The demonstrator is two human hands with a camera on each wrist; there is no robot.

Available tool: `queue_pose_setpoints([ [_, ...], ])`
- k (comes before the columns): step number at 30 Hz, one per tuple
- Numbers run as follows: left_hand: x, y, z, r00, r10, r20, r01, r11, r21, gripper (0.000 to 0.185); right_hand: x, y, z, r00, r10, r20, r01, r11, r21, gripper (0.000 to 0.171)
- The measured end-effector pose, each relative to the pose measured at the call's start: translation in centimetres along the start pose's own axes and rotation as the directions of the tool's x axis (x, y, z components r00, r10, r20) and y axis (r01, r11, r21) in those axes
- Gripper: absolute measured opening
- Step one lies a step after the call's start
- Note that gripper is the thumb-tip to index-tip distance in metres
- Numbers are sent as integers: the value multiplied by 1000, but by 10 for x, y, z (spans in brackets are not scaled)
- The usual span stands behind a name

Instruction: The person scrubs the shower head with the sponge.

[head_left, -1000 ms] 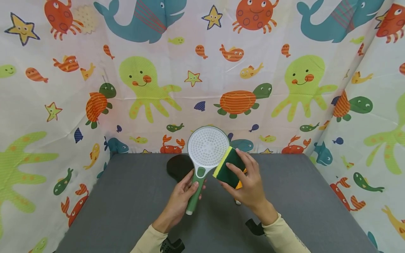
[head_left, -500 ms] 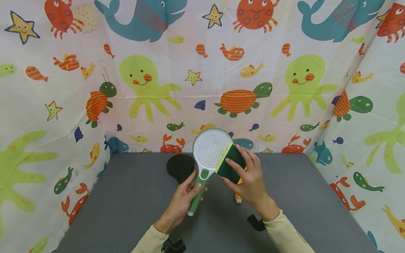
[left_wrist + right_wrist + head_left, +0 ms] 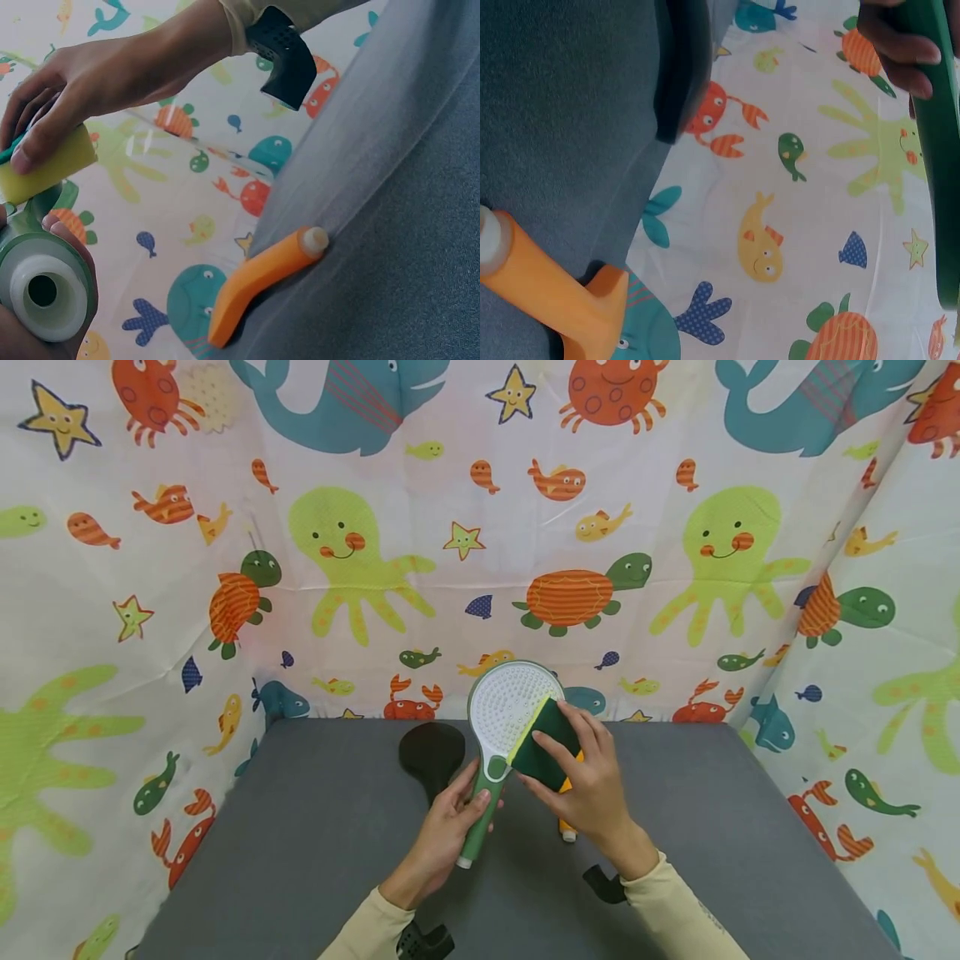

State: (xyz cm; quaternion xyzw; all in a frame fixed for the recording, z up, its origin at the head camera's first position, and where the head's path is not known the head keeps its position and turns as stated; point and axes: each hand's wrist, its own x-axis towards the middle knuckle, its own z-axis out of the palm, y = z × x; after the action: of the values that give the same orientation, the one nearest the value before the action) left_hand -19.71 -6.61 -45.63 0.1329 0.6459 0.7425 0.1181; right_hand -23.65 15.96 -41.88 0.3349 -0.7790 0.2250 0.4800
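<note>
My left hand [image 3: 444, 827] grips the green handle of a round shower head [image 3: 508, 702], its white nozzle face turned toward the head camera. With its fingers and thumb, my right hand [image 3: 596, 781] pinches a sponge [image 3: 546, 750] that has a dark green scouring side and a yellow foam side. The yellow foam edge lies against the right part of the nozzle face and covers some of it. From the left wrist view, the handle's white hollow end [image 3: 56, 311] and the yellow foam [image 3: 56, 165] show. In the right wrist view the shower head is seen edge-on, and the sponge is mostly out of frame.
A black shower head [image 3: 431, 753] lies on the grey table [image 3: 330, 843], left of the held one. An orange shower head handle [image 3: 262, 277] lies behind my right hand. A curtain with sea animals [image 3: 420, 543] hangs at the back and sides. Black mounts [image 3: 604, 885] sit at both wrists.
My left hand and the shower head have shifted slightly right, so the sponge overlaps more of the nozzle face. The sponge has moved slightly up. Both grips are the same.
</note>
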Motion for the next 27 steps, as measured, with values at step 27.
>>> queue_pose_setpoints([
  [27, -12, 3, 2, 1000, -24, 17, 24, 1000, -7, 62, 5, 12, -16, 999, 30, -37, -32, 999, -33, 57],
])
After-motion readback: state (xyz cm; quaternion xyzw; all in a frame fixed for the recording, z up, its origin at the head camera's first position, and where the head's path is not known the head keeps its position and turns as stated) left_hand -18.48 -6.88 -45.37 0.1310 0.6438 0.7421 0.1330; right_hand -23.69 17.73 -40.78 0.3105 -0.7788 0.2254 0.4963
